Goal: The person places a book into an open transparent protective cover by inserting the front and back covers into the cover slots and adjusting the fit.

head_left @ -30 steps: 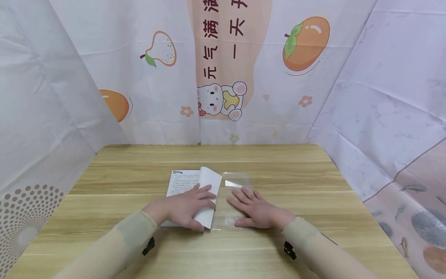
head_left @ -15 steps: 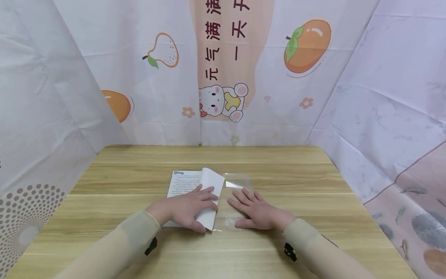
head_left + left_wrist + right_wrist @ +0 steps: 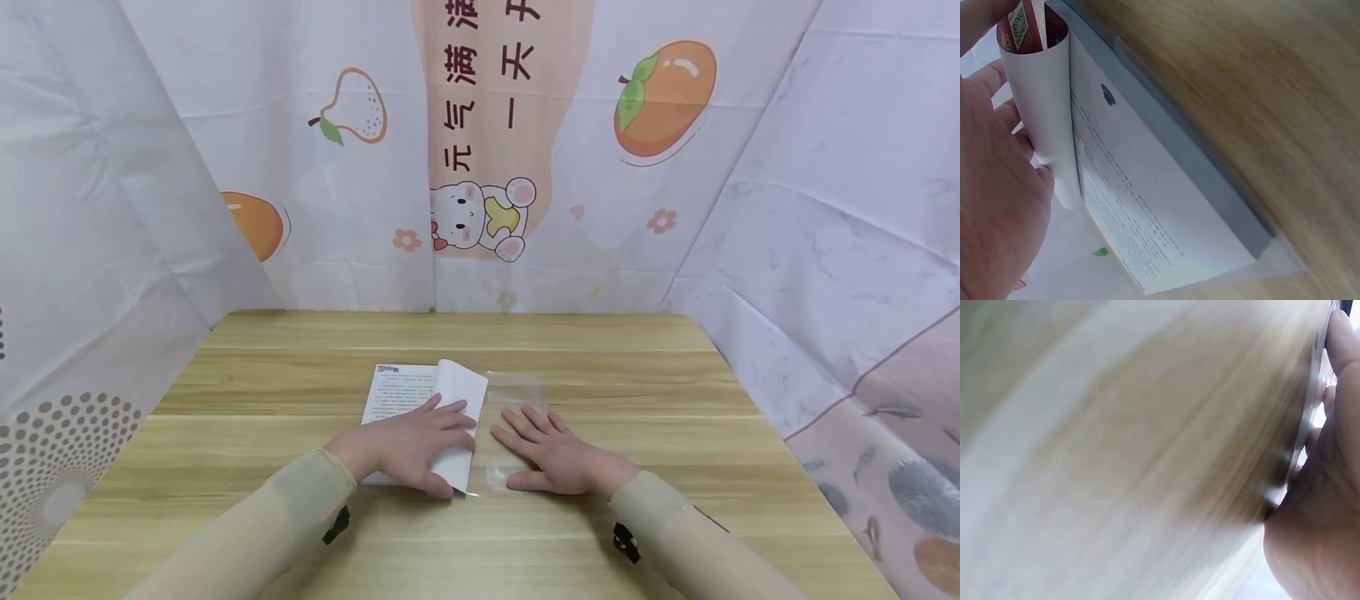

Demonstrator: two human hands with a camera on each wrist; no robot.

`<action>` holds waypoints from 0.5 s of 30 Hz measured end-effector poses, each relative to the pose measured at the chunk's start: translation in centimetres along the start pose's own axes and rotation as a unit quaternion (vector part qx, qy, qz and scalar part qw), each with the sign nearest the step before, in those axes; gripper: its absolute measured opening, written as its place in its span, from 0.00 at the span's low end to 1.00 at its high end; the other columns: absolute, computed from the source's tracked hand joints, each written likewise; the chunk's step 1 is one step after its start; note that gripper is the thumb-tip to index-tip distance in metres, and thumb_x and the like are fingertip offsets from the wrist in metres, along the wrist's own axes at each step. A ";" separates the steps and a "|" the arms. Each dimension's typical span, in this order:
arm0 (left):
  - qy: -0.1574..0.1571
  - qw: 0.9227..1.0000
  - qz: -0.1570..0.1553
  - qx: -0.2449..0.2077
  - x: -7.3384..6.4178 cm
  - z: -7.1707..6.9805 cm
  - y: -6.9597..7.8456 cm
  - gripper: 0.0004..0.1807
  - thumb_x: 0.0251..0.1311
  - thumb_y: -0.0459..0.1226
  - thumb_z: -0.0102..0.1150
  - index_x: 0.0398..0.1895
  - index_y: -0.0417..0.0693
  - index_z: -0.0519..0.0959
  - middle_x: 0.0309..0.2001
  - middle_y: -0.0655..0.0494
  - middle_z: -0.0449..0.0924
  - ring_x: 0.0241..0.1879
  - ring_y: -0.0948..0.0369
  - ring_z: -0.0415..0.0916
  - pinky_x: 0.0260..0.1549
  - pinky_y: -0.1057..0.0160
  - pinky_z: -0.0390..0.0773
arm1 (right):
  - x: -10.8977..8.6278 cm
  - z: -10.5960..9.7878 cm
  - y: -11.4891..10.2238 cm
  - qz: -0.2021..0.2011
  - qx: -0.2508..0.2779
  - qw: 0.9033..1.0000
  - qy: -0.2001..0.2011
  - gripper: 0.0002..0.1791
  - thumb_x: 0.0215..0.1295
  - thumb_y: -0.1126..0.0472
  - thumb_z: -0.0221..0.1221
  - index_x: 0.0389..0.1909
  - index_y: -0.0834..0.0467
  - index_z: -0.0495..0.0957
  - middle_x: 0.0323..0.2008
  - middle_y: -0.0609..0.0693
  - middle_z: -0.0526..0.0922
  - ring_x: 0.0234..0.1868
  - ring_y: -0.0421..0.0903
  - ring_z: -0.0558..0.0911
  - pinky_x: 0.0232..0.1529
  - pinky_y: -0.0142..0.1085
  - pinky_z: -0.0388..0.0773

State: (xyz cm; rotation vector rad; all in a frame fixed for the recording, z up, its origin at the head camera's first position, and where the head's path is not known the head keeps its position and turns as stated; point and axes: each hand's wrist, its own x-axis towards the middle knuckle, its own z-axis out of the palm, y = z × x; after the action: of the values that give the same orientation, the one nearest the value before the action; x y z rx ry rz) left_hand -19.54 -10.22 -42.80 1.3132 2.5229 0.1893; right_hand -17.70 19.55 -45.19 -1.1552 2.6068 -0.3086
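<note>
A book lies on the table, its top sheet curled over to the right, with a white outer face. Spread across that curled sheet, my left hand presses it with extended fingers. In the left wrist view the curl has a red printed inside with a square code, beside a page of printed text and the thick grey page edge. A clear plastic cover extends right of the book. My right hand rests flat on this plastic, fingers spread.
The wooden table carries the book and plastic. White patterned curtains hang behind it and at both sides. Dark wrist bands show under both forearms.
My left hand and the book with its curled sheet have slid slightly right, towards my right hand. The right hand stays almost still on the plastic. The head view has shifted a little.
</note>
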 end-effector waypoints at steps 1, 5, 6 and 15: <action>0.000 1.000 -0.001 0.001 0.1 0.0 0.1 0.36 0.59 0.62 0.63 0.67 0.60 0.73 0.77 0.57 0.62 0.81 0.52 0.43 0.78 0.45 0.40 | 0.0 0.0 0.0 0.000 -0.002 1.000 0.000 0.41 0.77 0.38 0.50 0.82 0.53 0.52 0.82 0.60 0.47 0.80 0.69 0.45 0.72 0.71 0.46; -0.004 1.000 -0.007 0.007 0.2 -0.2 0.4 0.35 0.58 0.62 0.63 0.66 0.59 0.73 0.77 0.58 0.62 0.81 0.53 0.44 0.78 0.45 0.41 | 0.0 0.1 0.0 0.001 -0.005 1.000 0.002 0.41 0.77 0.38 0.50 0.82 0.53 0.52 0.82 0.60 0.47 0.80 0.69 0.45 0.72 0.71 0.46; -0.005 1.000 -0.007 0.009 0.2 -0.2 0.4 0.35 0.58 0.62 0.63 0.66 0.59 0.73 0.77 0.58 0.62 0.81 0.53 0.45 0.78 0.45 0.41 | 0.0 0.1 0.1 0.000 -0.004 1.000 0.004 0.41 0.77 0.38 0.50 0.82 0.53 0.52 0.82 0.60 0.47 0.80 0.69 0.45 0.72 0.71 0.46; -0.011 1.000 -0.010 0.015 0.5 -0.2 0.7 0.36 0.59 0.63 0.62 0.67 0.60 0.72 0.77 0.58 0.61 0.81 0.54 0.45 0.78 0.46 0.41 | 0.1 0.4 0.2 -0.004 -0.001 1.000 0.008 0.41 0.77 0.38 0.49 0.82 0.53 0.52 0.82 0.60 0.47 0.80 0.69 0.44 0.72 0.71 0.44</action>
State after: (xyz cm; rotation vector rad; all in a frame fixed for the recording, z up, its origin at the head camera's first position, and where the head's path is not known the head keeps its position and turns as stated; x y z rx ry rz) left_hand -19.31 -9.41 -42.56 1.2932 2.5276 0.1331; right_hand -17.77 19.60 -45.59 -1.1690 2.6167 -0.3176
